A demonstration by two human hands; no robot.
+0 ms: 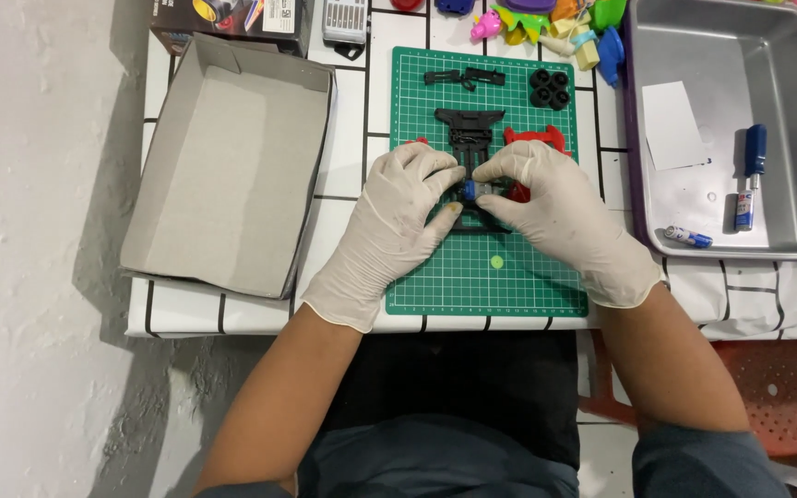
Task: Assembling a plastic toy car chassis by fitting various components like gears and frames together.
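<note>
Both of my hands wear pale latex gloves and meet over the middle of a green cutting mat [509, 267]. My left hand [398, 221] and my right hand [555, 207] pinch a small blue battery [469, 190] between their fingertips, over a black toy car frame [469, 129]. A red body part [537, 138] pokes out behind my right hand. Loose black strips [463, 77] and several black wheels [550, 88] lie at the mat's far end.
An open grey cardboard box [228, 161] stands left of the mat. A metal tray [786, 120] on the right holds a white card [672, 124], a blue screwdriver [755, 152] and two batteries [689, 237]. Colourful plastic toys [555, 23] lie behind.
</note>
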